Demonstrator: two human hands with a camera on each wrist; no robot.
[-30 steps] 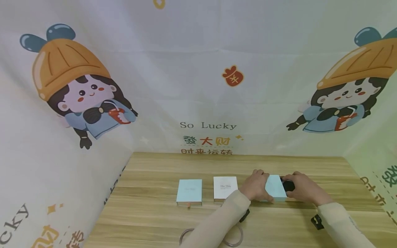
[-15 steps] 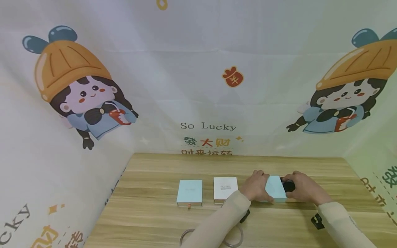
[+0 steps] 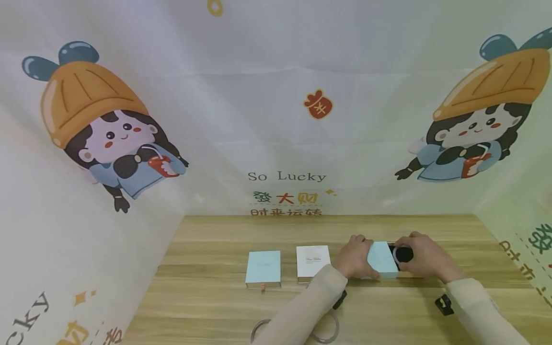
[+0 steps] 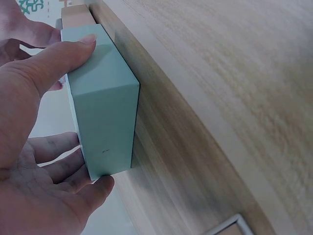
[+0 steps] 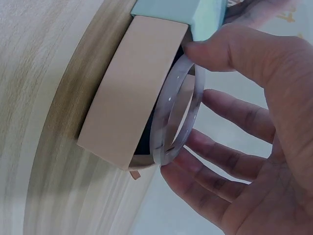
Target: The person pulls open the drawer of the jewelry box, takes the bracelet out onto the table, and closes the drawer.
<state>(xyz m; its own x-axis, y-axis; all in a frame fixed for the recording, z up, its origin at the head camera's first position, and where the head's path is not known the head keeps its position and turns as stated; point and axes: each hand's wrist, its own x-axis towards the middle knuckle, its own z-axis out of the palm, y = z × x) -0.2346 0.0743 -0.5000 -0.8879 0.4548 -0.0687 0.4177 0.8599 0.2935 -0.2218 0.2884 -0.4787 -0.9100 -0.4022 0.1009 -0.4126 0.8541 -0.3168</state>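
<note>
My left hand [image 3: 354, 258] grips the pale blue sleeve of a gift box [image 3: 383, 259], thumb on one side and fingers on the other. From the sleeve's right end a pinkish drawer [image 5: 132, 83] with a dark lining sticks out, a small orange ribbon tab [image 5: 135, 174] at its end. A translucent greyish bangle [image 5: 168, 100] stands tilted at the drawer's opening, its lower edge at the drawer's end wall. My right hand [image 3: 424, 256] holds this bangle by its rim, thumb at the top and fingertips along the far side.
Left of the hands lie another pale blue box [image 3: 263, 266] and a white box [image 3: 312, 258], both closed. Nearer the front, two more bangles lie on the wooden table [image 3: 207, 268], partly behind the left sleeve [image 3: 302, 306]. Printed cloth [image 3: 276, 120] walls off the back and sides.
The bangle's pale rim now shows beside my right fingers, tilted up from the drawer, where mostly a dark patch showed before. My left hand keeps its grip; the head view has shifted slightly.
</note>
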